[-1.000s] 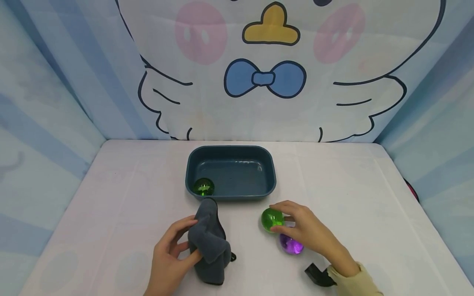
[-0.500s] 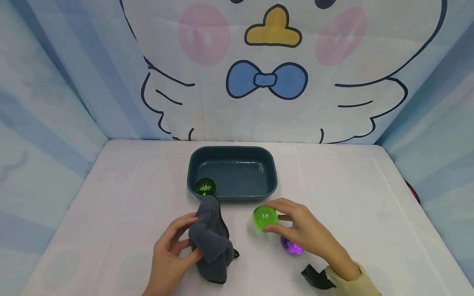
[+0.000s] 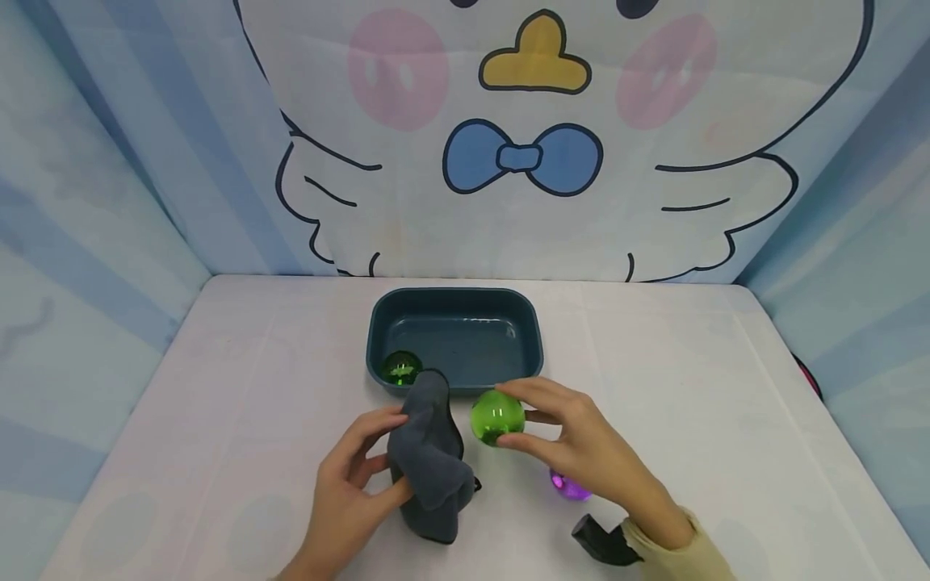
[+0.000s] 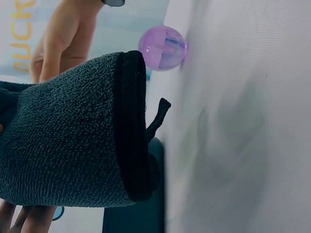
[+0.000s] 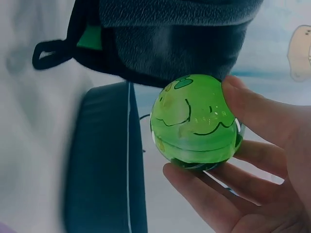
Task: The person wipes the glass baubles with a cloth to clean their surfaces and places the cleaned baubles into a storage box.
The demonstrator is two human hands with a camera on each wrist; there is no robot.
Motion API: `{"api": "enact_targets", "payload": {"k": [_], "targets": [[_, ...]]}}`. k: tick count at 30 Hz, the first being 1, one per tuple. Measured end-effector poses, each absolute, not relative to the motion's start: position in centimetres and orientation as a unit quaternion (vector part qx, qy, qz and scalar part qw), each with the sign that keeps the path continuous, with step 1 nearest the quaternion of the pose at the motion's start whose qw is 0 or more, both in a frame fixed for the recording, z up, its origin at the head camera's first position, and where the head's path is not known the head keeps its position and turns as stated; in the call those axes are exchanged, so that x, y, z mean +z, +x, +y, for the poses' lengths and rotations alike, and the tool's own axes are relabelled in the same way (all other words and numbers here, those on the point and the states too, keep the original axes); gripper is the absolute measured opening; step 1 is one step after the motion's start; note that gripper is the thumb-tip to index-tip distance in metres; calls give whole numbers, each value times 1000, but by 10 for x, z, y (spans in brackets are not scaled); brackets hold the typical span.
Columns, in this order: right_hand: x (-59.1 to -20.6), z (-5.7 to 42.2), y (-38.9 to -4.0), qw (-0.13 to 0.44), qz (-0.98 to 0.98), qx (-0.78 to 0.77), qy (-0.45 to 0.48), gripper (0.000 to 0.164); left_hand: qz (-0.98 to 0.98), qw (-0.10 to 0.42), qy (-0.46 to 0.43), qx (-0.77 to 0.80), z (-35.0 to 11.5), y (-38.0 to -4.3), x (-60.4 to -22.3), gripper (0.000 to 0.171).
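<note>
My right hand pinches a clear green ball between thumb and fingers, above the table and just right of the cloth. In the right wrist view the green ball hangs close to the cloth's edge. My left hand grips a folded dark grey towel with black trim and a small black loop; its top overlaps the tray's front rim in the head view. A purple clear ball rests on the table, partly hidden by my right hand. It also shows in the left wrist view as a purple ball.
A dark teal tray stands at the table's middle, with another green ball in its front left corner. A black strap hangs by the right sleeve. Printed curtains border the white-covered table at the back and sides.
My right hand has lifted the green ball away from the purple one and carried it left and back towards the tray. The towel in my left hand has shifted slightly right and up.
</note>
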State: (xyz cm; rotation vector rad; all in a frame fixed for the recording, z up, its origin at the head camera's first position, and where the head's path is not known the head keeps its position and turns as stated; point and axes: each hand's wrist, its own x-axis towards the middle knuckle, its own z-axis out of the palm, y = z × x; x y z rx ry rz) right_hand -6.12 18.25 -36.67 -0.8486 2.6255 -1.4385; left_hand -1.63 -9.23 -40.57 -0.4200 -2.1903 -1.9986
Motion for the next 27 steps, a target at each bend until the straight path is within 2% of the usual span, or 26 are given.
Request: {"api": "enact_targets", "payload": {"k": [19, 27], "targets": [[-352, 159, -59, -3, 823, -498, -273, 52, -723, 107, -191, -655, -73, -30, -397, 63], [-350, 153, -59, -12, 820, -511, -259, 51, -716, 117, -209, -656, -68, -35, -395, 57]]}}
